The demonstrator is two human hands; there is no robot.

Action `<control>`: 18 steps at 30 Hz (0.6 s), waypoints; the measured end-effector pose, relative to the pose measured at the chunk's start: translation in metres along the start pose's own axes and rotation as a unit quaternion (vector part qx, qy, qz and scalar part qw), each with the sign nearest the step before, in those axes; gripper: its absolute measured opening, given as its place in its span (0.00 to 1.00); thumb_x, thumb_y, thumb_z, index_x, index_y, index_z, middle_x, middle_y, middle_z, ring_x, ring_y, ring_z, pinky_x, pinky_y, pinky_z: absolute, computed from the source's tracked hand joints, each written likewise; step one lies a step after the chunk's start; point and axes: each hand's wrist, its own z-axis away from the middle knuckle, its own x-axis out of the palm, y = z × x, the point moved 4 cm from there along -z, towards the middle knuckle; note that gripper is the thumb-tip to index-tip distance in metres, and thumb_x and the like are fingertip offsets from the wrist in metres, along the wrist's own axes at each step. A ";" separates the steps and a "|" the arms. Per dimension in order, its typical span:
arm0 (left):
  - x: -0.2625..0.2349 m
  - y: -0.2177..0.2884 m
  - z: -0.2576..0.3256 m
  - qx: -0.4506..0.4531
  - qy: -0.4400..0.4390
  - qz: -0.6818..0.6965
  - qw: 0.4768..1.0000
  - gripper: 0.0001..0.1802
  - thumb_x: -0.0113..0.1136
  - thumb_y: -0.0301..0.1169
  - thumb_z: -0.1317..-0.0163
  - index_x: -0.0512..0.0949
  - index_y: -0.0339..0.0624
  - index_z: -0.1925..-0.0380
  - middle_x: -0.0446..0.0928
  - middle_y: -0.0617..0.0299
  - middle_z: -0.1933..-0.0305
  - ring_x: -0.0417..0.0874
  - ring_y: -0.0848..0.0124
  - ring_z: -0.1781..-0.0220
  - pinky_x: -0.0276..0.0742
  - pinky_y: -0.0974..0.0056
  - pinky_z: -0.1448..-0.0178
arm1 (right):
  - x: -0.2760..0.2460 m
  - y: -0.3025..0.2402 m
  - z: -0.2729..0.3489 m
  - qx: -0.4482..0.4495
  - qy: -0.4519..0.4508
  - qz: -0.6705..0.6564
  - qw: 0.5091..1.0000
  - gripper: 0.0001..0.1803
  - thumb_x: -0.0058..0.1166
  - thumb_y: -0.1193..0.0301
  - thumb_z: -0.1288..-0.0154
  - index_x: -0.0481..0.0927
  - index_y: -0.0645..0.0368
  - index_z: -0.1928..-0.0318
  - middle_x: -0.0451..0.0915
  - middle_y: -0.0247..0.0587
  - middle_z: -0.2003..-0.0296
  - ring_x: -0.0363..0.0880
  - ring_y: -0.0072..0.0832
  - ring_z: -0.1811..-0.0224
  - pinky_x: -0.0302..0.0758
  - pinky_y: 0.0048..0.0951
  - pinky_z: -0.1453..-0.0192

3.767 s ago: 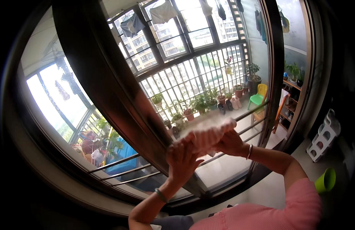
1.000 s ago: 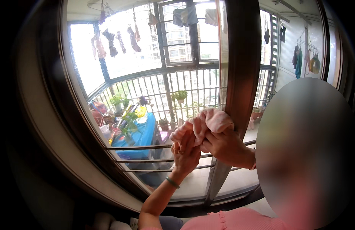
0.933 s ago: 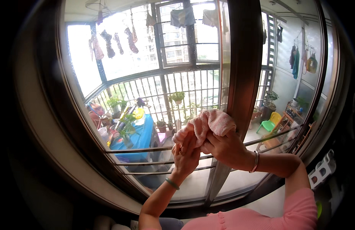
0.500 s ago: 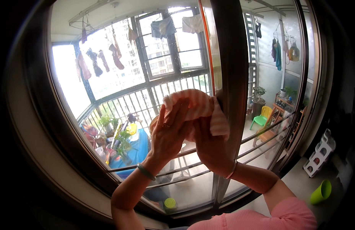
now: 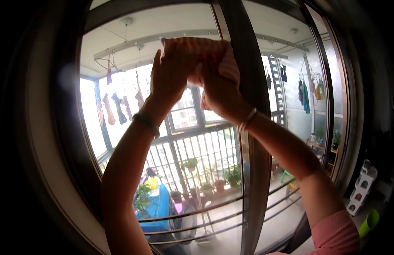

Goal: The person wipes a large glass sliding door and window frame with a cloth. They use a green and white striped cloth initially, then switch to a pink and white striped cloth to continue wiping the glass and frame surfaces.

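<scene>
Both of my hands are raised high against a glass window pane (image 5: 120, 127). They press a pink cloth (image 5: 201, 46) onto the glass, just left of the dark vertical window frame (image 5: 252, 140). My left hand (image 5: 169, 74) covers the cloth's left side with its fingers pointing up. My right hand (image 5: 218, 85) grips the cloth's right side beside the frame. A green band circles my left wrist and a pale bracelet my right wrist. Much of the cloth is hidden behind my hands.
Beyond the glass lies a balcony with metal railings (image 5: 192, 153), potted plants (image 5: 222, 178), a blue table (image 5: 156, 206) and hanging laundry (image 5: 116, 106). More clothes (image 5: 305, 93) hang at the right. A white rack (image 5: 362, 187) and a green cup (image 5: 369, 221) sit at the lower right.
My hands have carried the cloth upward along the pane, from waist-height railing level to the top of the window. My view has tilted upward with them.
</scene>
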 end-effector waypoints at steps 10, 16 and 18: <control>0.041 -0.110 -0.142 0.003 0.057 0.048 0.997 0.13 0.54 0.33 0.34 0.82 0.48 0.53 0.84 0.61 0.53 0.85 0.63 0.50 0.79 0.56 0.45 | 0.024 -0.001 -0.175 0.041 -0.132 -0.044 0.989 0.13 0.48 0.66 0.25 0.75 0.53 0.45 0.78 0.33 0.78 0.75 0.20 0.83 0.75 0.28 0.80; 0.049 -0.167 -0.185 0.011 0.067 0.084 0.994 0.11 0.65 0.39 0.37 0.84 0.48 0.58 0.84 0.59 0.58 0.84 0.62 0.57 0.80 0.58 0.51 | 0.052 0.025 -0.286 -0.285 -0.074 0.245 0.924 0.23 0.56 0.73 0.35 0.75 0.55 0.39 0.76 0.40 0.49 0.80 0.32 0.56 0.81 0.33 0.52; 0.041 -0.160 -0.185 -0.020 0.015 0.059 0.998 0.08 0.65 0.36 0.36 0.84 0.45 0.62 0.85 0.61 0.65 0.83 0.68 0.64 0.81 0.61 0.56 | 0.048 0.002 -0.270 -0.158 -0.159 0.239 0.945 0.26 0.60 0.76 0.39 0.74 0.58 0.39 0.76 0.44 0.43 0.79 0.37 0.46 0.79 0.36 0.42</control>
